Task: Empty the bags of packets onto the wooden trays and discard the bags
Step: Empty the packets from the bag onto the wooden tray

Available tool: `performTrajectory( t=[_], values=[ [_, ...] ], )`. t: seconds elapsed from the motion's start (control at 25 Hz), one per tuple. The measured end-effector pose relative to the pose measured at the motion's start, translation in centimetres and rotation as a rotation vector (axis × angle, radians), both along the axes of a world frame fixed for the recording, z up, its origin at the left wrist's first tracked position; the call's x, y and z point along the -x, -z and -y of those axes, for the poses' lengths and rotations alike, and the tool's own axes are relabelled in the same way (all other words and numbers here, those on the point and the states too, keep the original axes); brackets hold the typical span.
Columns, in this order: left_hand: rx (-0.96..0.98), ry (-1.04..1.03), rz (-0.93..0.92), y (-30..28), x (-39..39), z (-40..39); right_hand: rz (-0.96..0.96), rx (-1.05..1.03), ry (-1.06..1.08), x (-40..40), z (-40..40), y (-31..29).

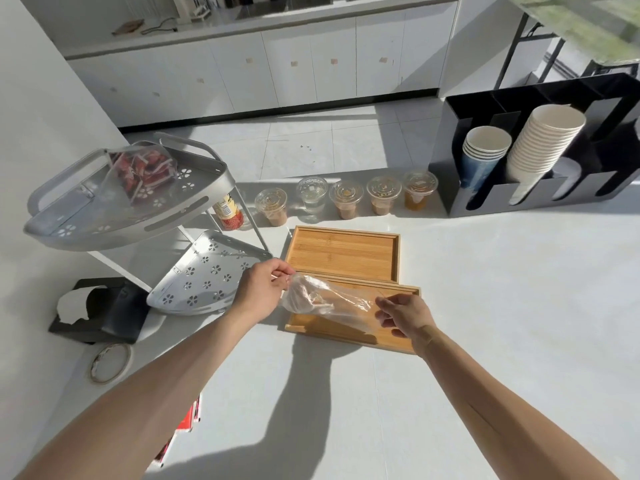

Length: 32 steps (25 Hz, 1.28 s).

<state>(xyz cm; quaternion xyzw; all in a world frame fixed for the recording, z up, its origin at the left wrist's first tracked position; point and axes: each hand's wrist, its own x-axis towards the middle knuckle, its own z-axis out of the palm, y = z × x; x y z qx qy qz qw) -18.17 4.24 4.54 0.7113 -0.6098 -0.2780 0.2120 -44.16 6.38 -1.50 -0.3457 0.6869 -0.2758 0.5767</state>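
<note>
A clear plastic bag (325, 299) with pale brown packets inside hangs stretched between my two hands over the nearer wooden tray (349, 332). My left hand (259, 285) pinches its left end and my right hand (403, 315) pinches its right end. The farther wooden tray (343, 252) lies just behind it with nothing on it. A second clear bag (142, 173) holding red packets rests on the top shelf of a grey metal rack (121, 202) at the left.
Several lidded plastic cups (346, 199) stand in a row behind the trays. A black organiser with stacked paper cups (540, 147) is at the right. A black tissue holder (100, 311), a tape roll (110, 363) and red packets (187, 424) lie near left.
</note>
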Motion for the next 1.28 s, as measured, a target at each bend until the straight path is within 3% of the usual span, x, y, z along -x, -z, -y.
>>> performTrajectory(
  t=[0.68,1.28],
  values=[
    [0.192,0.28,0.15,-3.1,2.0,2.2,0.086,-0.114,0.111,-1.7,1.7,2.7],
    [0.263,0.329,0.147,-4.8,2.4,2.6,0.059,-0.09,0.064,-2.6,1.9,2.3]
  ],
)
